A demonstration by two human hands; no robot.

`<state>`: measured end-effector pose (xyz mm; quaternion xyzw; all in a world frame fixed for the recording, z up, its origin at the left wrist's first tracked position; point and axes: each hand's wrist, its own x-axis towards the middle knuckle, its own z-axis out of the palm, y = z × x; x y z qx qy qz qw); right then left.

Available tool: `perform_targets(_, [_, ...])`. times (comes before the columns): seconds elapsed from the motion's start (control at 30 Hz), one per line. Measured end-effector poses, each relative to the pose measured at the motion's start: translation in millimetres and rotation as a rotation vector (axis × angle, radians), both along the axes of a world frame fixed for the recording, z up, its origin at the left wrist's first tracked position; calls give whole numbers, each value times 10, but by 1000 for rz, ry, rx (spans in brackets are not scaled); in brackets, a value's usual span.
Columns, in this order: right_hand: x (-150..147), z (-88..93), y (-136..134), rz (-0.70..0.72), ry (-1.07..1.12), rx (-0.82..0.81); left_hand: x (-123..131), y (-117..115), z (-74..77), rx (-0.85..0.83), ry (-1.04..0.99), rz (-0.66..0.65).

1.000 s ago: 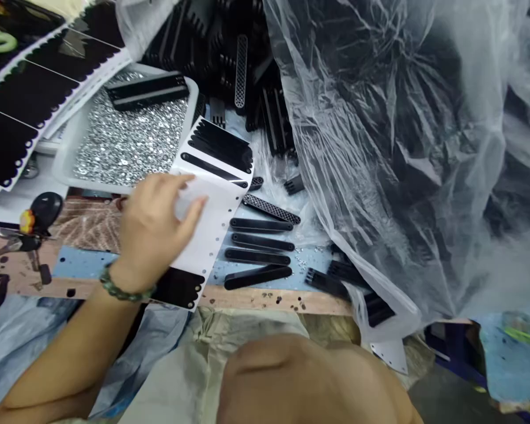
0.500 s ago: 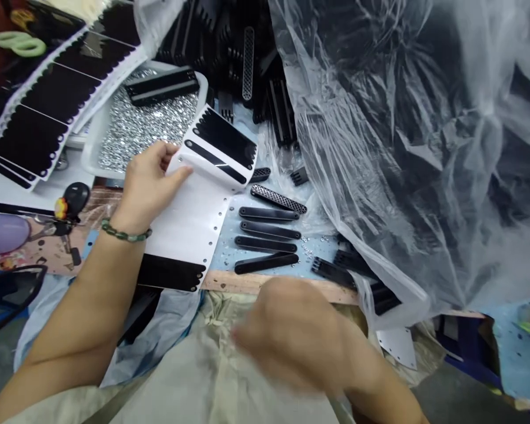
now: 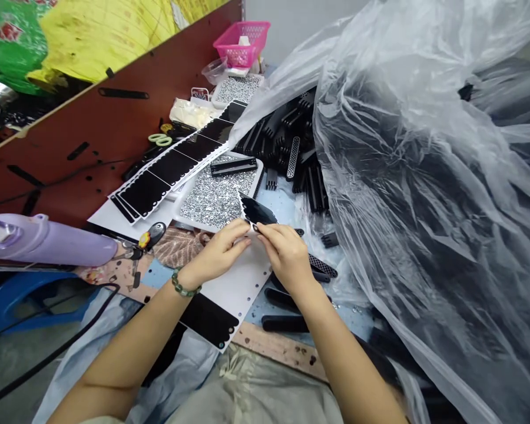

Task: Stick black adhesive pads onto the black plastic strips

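Note:
A white sticker sheet with black stickers lies across the table's front edge, its far end bent up. My left hand pinches it by the raised part. My right hand is closed at the same fold, its thumb and finger pinched at the edge of a black sticker. Whether a sticker has lifted from the backing is hidden by the fingers. Under and beside my right forearm lie several long black plastic bars, and a bar with a textured face.
A white tray of small metal pieces stands behind my hands, a black part across it. More sticker sheets lie left of it. Clear plastic covers the right side, beside piled black parts. A purple bottle lies left.
My right hand has moved up from my lap to the sheet beside my left hand. The view has tilted up, showing the partition and pink basket.

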<state>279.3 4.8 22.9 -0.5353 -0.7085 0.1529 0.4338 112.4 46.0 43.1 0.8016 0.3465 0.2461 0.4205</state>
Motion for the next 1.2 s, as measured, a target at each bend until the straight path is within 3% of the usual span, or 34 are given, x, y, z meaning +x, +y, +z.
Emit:
perform_targets(0.07, [102, 5, 50, -54, 220, -44, -7, 49, -24, -1, -7, -31])
perform_targets(0.13, [273, 43, 96, -241, 485, -22, -32, 156, -76, 18, 17, 18])
perform_targets(0.23, [592, 150, 65, -497, 808, 144, -62, 349, -177, 164, 149, 295])
perform_targets(0.33, [818, 200, -131, -511, 772, 159, 19, 373, -231, 442, 218, 565])
perform_targets(0.4, [861, 134, -298, -433, 521, 33, 162, 240, -238, 533, 141, 513])
perform_targets(0.43, [854, 70, -370, -376, 372, -38, 254, 145, -246, 501, 90, 392])
perform_targets(0.5, [808, -92, -466, -266, 114, -145, 447, -41, -298, 283, 31, 63])
perform_targets(0.57, [753, -257, -491, -212, -29, -190, 612, -159, -408, 61, 50, -72])
perform_targets(0.67, [706, -426, -449, -201, -134, -230, 752, -176, -622, -131, 98, -26])
perform_targets(0.8, [708, -505, -398, -213, -244, -251, 798, -92, -806, -296, 13, -21])
perform_targets(1.0, [722, -521, -391, -184, -247, -293, 822, -49, -893, -479, -132, -16])
perform_targets(1.2, [753, -474, -358, -147, -93, -303, 819, -22, -972, -624, -183, -17])
